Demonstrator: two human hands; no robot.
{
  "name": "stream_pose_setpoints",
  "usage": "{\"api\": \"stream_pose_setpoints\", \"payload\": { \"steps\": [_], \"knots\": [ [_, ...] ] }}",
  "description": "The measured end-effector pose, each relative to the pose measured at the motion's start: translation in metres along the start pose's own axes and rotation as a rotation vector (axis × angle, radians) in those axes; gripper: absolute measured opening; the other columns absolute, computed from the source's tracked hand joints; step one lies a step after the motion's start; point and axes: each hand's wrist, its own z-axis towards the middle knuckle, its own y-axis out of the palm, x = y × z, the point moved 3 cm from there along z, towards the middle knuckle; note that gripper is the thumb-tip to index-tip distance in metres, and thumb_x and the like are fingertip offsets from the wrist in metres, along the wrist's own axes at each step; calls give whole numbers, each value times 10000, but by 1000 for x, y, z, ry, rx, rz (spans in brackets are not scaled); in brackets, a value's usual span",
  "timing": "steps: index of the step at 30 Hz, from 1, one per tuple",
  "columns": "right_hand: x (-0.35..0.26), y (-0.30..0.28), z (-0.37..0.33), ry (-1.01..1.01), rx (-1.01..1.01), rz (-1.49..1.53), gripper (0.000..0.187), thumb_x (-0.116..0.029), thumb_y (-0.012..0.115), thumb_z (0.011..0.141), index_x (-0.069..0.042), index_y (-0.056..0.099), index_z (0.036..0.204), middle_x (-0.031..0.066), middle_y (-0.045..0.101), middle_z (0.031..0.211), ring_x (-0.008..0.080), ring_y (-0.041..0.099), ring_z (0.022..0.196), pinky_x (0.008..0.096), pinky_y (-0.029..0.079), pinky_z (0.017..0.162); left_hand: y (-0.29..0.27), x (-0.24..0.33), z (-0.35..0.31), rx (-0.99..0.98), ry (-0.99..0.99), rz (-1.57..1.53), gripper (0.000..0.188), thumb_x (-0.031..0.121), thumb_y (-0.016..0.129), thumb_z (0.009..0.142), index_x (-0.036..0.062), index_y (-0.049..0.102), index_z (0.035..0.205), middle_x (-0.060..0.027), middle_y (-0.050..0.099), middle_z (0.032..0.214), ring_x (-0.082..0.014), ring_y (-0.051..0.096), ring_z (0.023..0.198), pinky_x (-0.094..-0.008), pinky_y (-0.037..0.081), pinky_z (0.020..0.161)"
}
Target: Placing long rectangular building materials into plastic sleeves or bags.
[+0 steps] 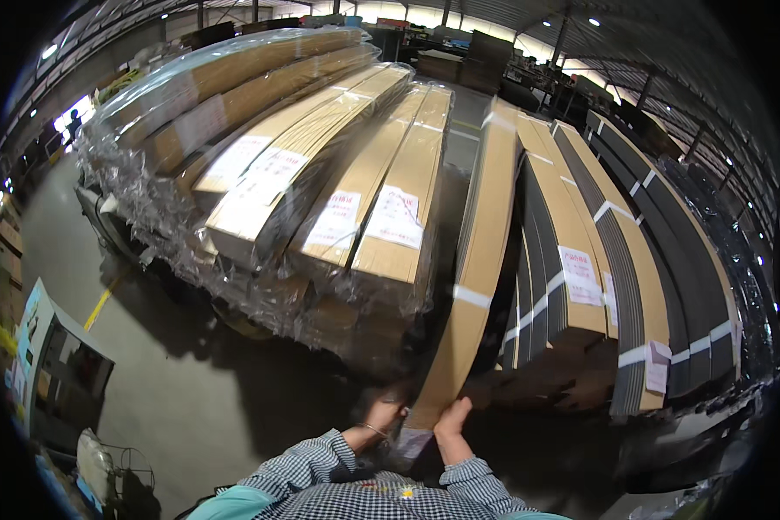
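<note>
A person in checked sleeves (308,466) grips the near end of a long tan bundle (485,217) with both hands; the left hand (378,419), dim and blurred, curls in at the bundle's left edge, its fingertips hard to make out; the right hand (453,419) closes on the opposite edge, thumb uppermost, its other fingers hidden from view; the bundle, bound by a white band (471,296), stretches away from the person between two stacks, and what supports its far end cannot be told; a pale label (414,440) at the near end is partly lost in shadow; at left, clear plastic film (160,212) covers a stack of tan bundles (400,156), the lower layers obscured by creases and glare; at right, a stack of strapped bundles (572,217) shows tan tops and dark sides, its underside sunk in darkness
</note>
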Motion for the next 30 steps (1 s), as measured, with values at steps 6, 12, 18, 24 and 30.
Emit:
{"api": "stream_pose_setpoints", "payload": {
  "steps": [6, 12, 18, 24, 30],
  "knots": [
    [3, -2, -59, -86, -101, -1248, 350, -88, 551, 962, 19, 585, 1294, 106, 664, 1210, 203, 598, 1096, 323, 456, 930, -53, -52, -47, -103, -180, 848, 575, 269, 632, 828, 135, 541, 1379, -251, 649, 1170, -411, 642, 1047, -446, 518, 897],
    [-54, 123, -145, -518, -565, -815, 284, -233, 510, 999, 4, 615, 1117, 53, 664, 1031, 173, 617, 984, 313, 482, 856, -48, 117, -121, 29, 238, 381, 588, 41, 590, 841, 184, 506, 1406, -253, 665, 1053, -374, 692, 928, -366, 528, 767],
    [-23, 89, -134, -130, -557, -782, 113, -77, 538, 987, -9, 605, 1048, 18, 668, 883, 90, 615, 819, 232, 479, 733, -76, 68, -112, 53, 326, 686, 592, 19, 605, 790, 140, 537, 1366, -239, 682, 967, -366, 700, 834, -367, 539, 712],
    [-65, 157, -207, -539, -646, -605, 419, -97, 637, 924, -21, 473, 1301, 49, 557, 1049, 123, 531, 931, 274, 439, 876, -63, 189, -154, -100, 311, 51, 306, 145, 654, 926, 56, 613, 1215, 33, 518, 675, -47, 482, 545, -205, 408, 513],
    [66, 60, -170, -388, -1237, -1256, 743, -191, 821, 741, -34, 451, 1366, 176, 460, 1377, 316, 468, 1276, 431, 399, 1042, -60, 356, -220, -665, 906, -882, 398, 237, 576, 977, 199, 454, 1354, 35, 472, 557, -84, 441, 432, -243, 310, 392]
  ]
}}
